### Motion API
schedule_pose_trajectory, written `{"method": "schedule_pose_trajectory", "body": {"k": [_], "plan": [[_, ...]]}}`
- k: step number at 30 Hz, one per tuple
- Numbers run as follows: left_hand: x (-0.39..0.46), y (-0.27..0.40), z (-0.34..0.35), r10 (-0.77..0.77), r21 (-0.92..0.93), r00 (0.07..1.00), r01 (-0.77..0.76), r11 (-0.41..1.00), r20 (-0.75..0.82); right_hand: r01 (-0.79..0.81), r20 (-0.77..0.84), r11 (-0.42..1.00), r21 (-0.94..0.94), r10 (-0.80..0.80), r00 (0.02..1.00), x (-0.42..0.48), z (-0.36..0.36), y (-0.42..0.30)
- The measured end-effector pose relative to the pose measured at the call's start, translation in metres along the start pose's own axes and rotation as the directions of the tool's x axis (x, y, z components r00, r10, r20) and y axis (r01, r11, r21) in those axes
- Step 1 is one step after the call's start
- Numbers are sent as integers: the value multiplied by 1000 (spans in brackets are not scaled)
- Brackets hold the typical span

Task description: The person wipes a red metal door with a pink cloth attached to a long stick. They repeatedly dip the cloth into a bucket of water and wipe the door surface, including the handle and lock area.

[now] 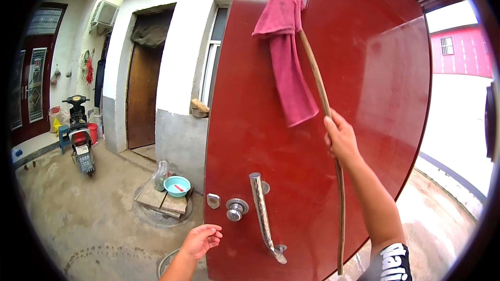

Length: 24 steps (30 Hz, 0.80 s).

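Observation:
My right hand (340, 137) grips a long wooden stick (317, 76) about midway along its length. Draped over the stick's top end, a pink cloth (287, 62) lies against the upper part of a glossy red door (242, 140), one strip hanging down. My left hand (202, 240) is beside the door's near edge, fingers loosely curled and holding nothing. Just above it on the door are a round metal knob (236, 209) and a lock plate (213, 201). To their right runs a long metal pull handle (261, 207).
A turquoise basin (177, 186) and a plastic bag (160, 175) rest on slabs (161, 199) left of the door. Farther back stand an electric scooter (81, 140), a blue stool (63, 137) and a red bucket (93, 132). A hose (166, 261) lies near my left forearm.

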<state>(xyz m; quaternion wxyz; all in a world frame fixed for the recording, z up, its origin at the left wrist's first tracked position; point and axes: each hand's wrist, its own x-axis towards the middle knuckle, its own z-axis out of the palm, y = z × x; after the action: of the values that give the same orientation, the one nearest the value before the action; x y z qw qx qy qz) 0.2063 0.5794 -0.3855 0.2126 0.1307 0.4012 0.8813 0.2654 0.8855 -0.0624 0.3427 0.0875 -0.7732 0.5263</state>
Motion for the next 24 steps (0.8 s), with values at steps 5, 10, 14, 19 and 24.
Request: {"method": "schedule_pose_trajectory", "body": {"k": [5, 10, 14, 19, 24], "plan": [[-13, -1, -3, 31, -29, 999, -31, 999, -10, -67, 31, 995, 77, 65, 997, -54, 5, 56], [-21, -2, -6, 32, -31, 999, -33, 999, -42, -50, 33, 996, 73, 48, 998, -43, 8, 47], [-23, -1, -1, 33, -33, 999, -34, 999, -29, 58, -13, 998, 20, -57, 998, 10, 8, 0], [-30, -2, -6, 39, -41, 998, -41, 998, -59, 161, -48, 985, -55, -164, 985, 68, 9, -49], [-33, 1, -12, 36, -21, 995, -38, 999, -91, 217, -49, 973, -73, -221, 974, 97, 3, -79]]}}
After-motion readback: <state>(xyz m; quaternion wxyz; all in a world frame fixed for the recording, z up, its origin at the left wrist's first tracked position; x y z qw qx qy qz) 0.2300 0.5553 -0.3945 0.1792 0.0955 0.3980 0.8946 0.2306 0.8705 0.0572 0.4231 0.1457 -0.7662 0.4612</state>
